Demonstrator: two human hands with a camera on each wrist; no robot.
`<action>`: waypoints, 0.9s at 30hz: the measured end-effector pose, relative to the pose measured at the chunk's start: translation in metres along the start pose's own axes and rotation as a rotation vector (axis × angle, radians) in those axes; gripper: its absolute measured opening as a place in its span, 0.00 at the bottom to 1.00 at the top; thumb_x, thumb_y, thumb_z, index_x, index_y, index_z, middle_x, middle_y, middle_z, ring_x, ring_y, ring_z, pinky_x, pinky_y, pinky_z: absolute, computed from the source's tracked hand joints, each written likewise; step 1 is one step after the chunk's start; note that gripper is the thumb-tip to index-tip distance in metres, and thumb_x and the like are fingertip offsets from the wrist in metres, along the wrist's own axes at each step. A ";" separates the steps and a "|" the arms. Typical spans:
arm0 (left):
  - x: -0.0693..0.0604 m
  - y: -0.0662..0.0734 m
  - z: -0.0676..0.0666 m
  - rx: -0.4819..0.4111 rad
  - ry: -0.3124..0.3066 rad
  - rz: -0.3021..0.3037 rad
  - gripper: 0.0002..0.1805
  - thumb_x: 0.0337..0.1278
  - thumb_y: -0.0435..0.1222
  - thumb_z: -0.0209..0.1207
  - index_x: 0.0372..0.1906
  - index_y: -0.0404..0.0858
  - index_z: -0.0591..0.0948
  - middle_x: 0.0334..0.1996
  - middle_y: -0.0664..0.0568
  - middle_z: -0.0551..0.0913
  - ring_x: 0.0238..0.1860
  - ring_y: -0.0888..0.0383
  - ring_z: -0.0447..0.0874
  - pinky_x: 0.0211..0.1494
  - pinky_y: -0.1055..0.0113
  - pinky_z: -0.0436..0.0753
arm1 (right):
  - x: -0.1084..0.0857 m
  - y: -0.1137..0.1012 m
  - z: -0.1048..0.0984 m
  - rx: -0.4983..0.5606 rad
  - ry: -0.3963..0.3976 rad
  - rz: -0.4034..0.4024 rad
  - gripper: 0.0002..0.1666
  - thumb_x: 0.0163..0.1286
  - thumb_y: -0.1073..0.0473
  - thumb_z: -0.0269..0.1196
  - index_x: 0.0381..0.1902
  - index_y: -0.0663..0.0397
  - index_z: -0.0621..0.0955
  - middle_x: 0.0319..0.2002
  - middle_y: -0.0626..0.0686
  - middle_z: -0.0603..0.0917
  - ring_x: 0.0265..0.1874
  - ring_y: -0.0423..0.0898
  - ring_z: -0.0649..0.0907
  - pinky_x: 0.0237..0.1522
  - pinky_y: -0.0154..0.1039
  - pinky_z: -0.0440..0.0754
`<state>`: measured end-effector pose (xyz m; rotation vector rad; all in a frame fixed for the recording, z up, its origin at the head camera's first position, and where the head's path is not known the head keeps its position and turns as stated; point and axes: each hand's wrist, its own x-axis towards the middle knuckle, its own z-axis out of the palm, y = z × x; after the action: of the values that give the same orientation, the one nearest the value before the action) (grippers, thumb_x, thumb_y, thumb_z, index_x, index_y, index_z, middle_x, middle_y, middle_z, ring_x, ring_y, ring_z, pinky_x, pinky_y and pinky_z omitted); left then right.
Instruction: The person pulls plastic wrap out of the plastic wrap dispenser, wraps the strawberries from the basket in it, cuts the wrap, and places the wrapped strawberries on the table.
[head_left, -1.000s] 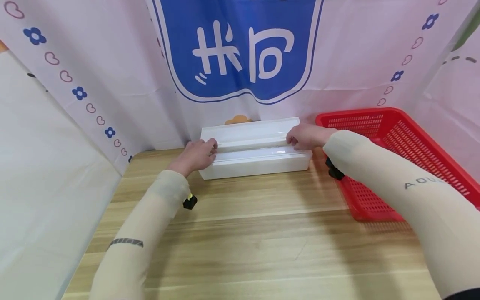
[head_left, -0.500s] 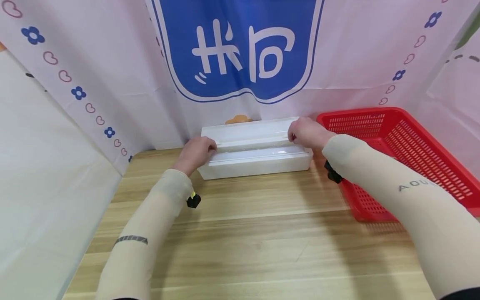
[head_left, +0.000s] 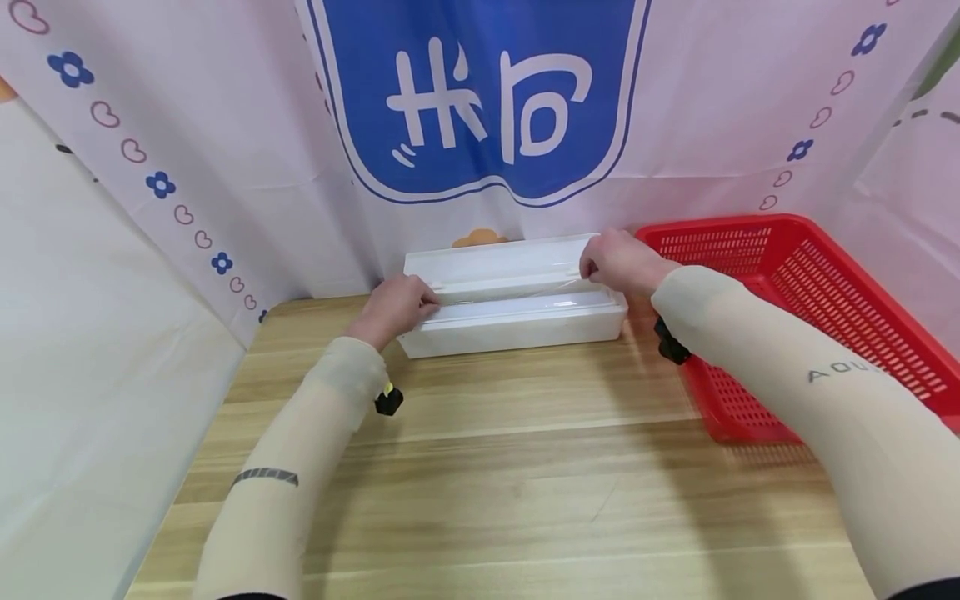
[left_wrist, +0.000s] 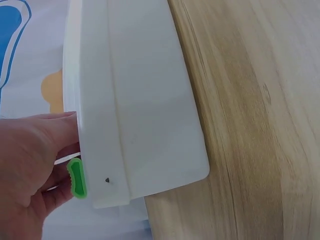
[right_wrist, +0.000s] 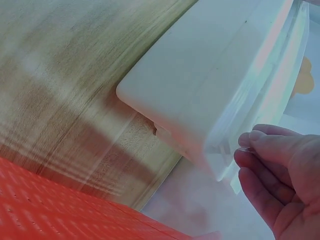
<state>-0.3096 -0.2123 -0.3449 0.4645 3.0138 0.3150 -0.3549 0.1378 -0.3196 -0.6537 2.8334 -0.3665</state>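
Observation:
A long white box [head_left: 517,331] stands at the back of the wooden table, its lid [head_left: 495,262] tilted up behind it. Over the opening runs a thin clear film edge [head_left: 517,297] between the two hands. The left hand [head_left: 393,308] is at the box's left end with fingers curled round the film; the left wrist view shows this hand [left_wrist: 37,165] partly behind the box [left_wrist: 145,110], beside a green piece [left_wrist: 77,178]. At the right end the right hand [head_left: 624,261] pinches the film; in the right wrist view, thumb and fingertips of this hand [right_wrist: 285,175] meet on something clear.
A red perforated basket [head_left: 738,408] stands to the right of the box, under the right forearm. Behind the box hangs a pale printed cloth [head_left: 247,150] with a blue emblem. Wooden table surface [head_left: 480,483] lies in front.
The right hand has risen slightly from the box's right end, and its fingers have closed. The left fingers have curled in. A film edge now shows slanting up to the right between the hands.

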 end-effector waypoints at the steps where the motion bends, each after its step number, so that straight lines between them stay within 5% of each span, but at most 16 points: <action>1: 0.000 0.000 0.000 0.008 0.013 0.006 0.10 0.65 0.37 0.62 0.46 0.41 0.89 0.46 0.48 0.89 0.41 0.53 0.82 0.49 0.58 0.83 | 0.000 0.000 0.000 0.001 0.002 0.001 0.16 0.66 0.68 0.65 0.50 0.52 0.86 0.49 0.57 0.85 0.48 0.54 0.79 0.58 0.50 0.82; 9: -0.001 0.000 -0.002 0.076 0.104 0.060 0.08 0.67 0.35 0.59 0.42 0.38 0.88 0.41 0.47 0.88 0.41 0.52 0.82 0.50 0.56 0.84 | -0.005 0.000 -0.004 0.015 0.007 -0.003 0.16 0.66 0.68 0.64 0.51 0.53 0.85 0.50 0.58 0.85 0.49 0.54 0.79 0.59 0.51 0.82; 27: 0.003 0.004 -0.037 0.012 0.250 0.151 0.08 0.66 0.29 0.58 0.41 0.32 0.87 0.39 0.41 0.89 0.42 0.47 0.87 0.51 0.54 0.85 | -0.018 -0.001 -0.037 -0.052 0.102 -0.051 0.14 0.65 0.67 0.66 0.48 0.54 0.86 0.46 0.60 0.87 0.46 0.54 0.84 0.52 0.49 0.86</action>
<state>-0.3153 -0.2148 -0.3086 0.7057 3.2290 0.3932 -0.3480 0.1526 -0.2816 -0.7387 2.9365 -0.3444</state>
